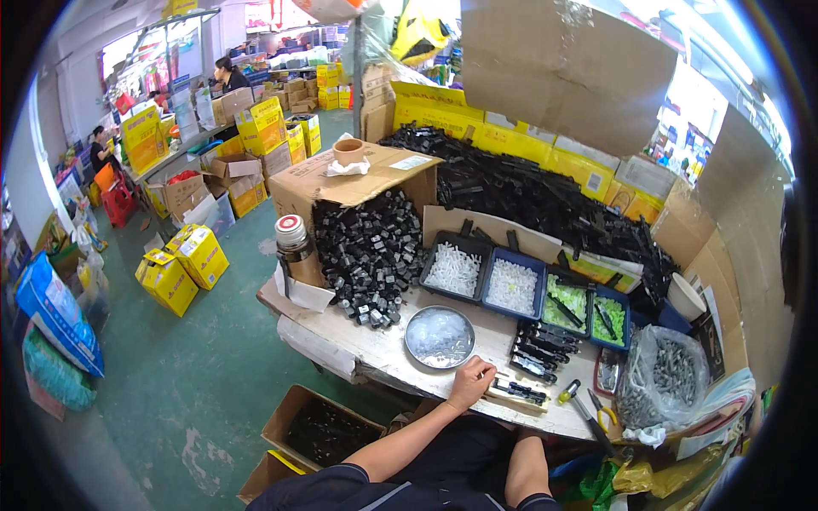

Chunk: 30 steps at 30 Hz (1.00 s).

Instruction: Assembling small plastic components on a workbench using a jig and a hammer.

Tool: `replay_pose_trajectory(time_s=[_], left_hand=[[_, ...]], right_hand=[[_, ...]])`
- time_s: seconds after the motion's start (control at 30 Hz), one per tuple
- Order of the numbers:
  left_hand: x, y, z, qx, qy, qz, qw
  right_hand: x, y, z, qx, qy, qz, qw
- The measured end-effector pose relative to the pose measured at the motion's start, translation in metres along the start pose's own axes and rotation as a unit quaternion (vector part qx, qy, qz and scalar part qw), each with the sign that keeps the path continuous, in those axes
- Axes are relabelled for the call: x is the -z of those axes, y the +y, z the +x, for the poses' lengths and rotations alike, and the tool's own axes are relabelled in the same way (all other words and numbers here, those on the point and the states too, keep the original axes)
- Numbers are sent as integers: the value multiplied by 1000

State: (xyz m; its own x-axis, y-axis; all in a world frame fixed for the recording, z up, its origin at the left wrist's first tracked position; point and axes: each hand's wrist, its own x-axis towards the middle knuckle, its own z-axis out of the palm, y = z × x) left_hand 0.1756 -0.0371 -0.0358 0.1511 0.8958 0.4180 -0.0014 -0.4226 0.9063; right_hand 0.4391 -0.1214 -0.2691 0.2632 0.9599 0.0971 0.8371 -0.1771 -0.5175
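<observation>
My left hand (pixel 472 383) is over the bench, fingers drawn together in a pinch at the left end of a pale, block-like holder. What they hold, if anything, is too small to make out. A long black plastic part (pixel 521 391) lies in this pale holder (pixel 535 405). My right forearm reaches to the bench's front edge, and the hand itself is hidden there. Left of the holder, a round metal dish (pixel 439 313) contains small clear pieces. Behind the holder, several black assembled parts (pixel 545 345) lie in a row.
Trays of white pieces (pixel 452 269) and green pieces (pixel 608 321) line the back. Black blocks (pixel 371 247) spill from a carton beside a flask (pixel 298 247). A screwdriver (pixel 569 391), pliers (pixel 606 416) and a bag of metal parts (pixel 669 375) lie right. An open carton (pixel 281 419) stands below.
</observation>
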Motion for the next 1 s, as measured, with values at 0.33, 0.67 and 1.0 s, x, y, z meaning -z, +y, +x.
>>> replay_pose_trajectory(time_s=[0.33, 0.67, 1.0], left_hand=[[0, 8, -1, 34, -3, 13, 999], [0, 12, 2, 57, 11, -1, 998], [1, 8, -2, 51, 19, 3, 998]], right_hand=[[0, -27, 7, -81, -14, 9, 997], [-1, -42, -2, -138, -69, -29, 988], [6, -37, -7, -121, -70, -86, 986]])
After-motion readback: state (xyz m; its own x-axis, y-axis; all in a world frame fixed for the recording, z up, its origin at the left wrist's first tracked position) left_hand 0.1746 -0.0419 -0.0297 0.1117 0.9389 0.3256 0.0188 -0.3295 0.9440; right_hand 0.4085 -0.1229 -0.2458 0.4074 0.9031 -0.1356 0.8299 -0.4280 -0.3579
